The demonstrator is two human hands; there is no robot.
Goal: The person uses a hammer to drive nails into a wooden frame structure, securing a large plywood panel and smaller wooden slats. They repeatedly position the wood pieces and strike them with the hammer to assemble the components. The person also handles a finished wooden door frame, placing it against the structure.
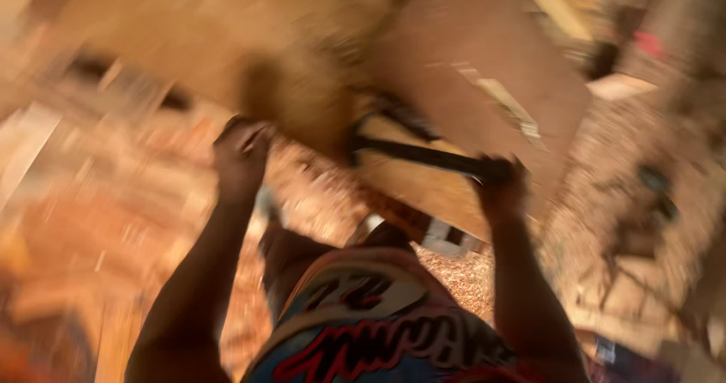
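**Inspector:** State of each grip?

**Assessor:** The left hand (240, 156) is closed on the lower edge of a large wooden board (249, 43), raised in front of the person. The right hand (501, 190) is wrapped round a dark bar (423, 156) lying against a second flat panel (484, 73). Motion blur hides the fingers.

**Inspector:** Surroundings?

**Assessor:** The floor (454, 273) below is strewn with wood chips; offcuts lie to the right. No surface carries the boards.

**Inspector:** Handling advice?

**Assessor:** In my judgement, keep both hands level so the board stays flat, hold it close to the body, and watch footing on the loose chips, which could slip underfoot
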